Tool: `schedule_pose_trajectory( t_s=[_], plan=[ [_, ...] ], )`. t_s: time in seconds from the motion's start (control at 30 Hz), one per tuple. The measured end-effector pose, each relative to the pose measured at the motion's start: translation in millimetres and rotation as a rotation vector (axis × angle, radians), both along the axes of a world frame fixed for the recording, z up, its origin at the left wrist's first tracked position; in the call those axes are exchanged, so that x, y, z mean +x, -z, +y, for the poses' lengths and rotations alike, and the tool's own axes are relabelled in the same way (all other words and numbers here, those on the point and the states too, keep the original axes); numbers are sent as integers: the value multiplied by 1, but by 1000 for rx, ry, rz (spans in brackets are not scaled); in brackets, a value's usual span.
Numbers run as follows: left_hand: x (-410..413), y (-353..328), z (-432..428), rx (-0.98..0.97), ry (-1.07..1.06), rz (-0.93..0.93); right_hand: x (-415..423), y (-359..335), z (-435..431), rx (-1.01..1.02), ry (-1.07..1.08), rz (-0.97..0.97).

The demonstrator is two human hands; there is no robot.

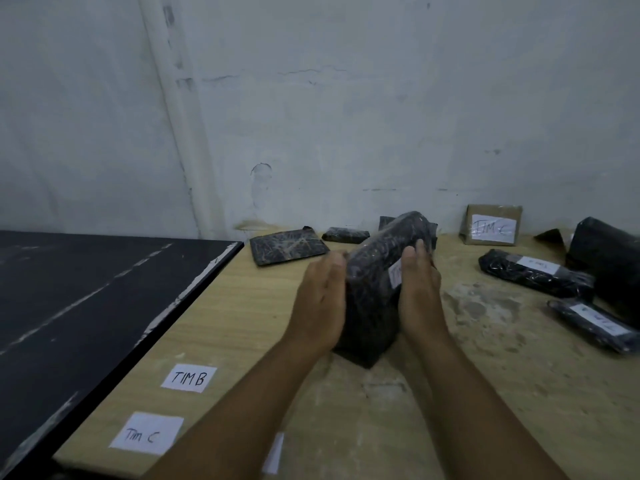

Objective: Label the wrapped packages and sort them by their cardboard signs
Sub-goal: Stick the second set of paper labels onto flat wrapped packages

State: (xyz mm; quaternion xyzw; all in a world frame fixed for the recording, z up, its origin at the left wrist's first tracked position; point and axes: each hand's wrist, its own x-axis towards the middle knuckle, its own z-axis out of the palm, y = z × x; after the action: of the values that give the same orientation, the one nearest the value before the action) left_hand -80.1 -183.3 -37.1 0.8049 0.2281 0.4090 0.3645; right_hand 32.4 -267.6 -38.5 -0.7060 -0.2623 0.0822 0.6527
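Note:
A long black wrapped package [375, 285] is held between both my hands above the wooden table [242, 306]. My left hand [320, 299] presses its left side and my right hand [419, 292] grips its right side, partly covering a white label. A cardboard sign reading "TIM C" [491, 225] leans against the wall at the back right. Near it lie two labelled black packages [533, 276] [594, 323]. Loose paper labels "TIM B" [189, 377] and "Tim C" [147, 433] lie on the table's near left.
A flat black package [287, 250] and a small one [345, 234] lie by the wall. A large black bag [606, 261] stands at the far right. A dark marble-like top [86, 296] adjoins the table on the left. Another paper slip [274, 453] shows under my left forearm.

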Motion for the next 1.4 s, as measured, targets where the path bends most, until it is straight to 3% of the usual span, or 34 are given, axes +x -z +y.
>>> schedule_pose_trajectory(
  t_s=[0.1,0.2,0.33,0.5,0.57,0.63,0.8,0.97,1.23,1.4],
  plan=[
    [12,13,-16,17,156,-24,-5,-9,-10,33,-59,-34],
    [18,15,-27,-164,291,-40,0,-18,-23,-34,-137,-86],
    [23,9,-41,-588,442,-45,11,-33,-47,-275,-67,-311],
    [35,16,-51,-607,512,65,10,-57,-66,-685,114,-511],
    [38,26,-52,-534,560,165,4,-64,-68,-940,226,-643],
    [38,34,-49,-385,598,286,2,-66,-68,-1070,298,-742],
    [27,33,-29,-46,490,566,18,-71,-76,-1210,343,-783],
    [17,37,22,159,328,721,26,-64,-75,-1188,404,-908],
    [21,52,52,262,188,728,40,-20,-22,-1026,96,-1276],
    [27,56,59,311,134,746,64,21,3,-1016,-240,-1202]
  ],
)
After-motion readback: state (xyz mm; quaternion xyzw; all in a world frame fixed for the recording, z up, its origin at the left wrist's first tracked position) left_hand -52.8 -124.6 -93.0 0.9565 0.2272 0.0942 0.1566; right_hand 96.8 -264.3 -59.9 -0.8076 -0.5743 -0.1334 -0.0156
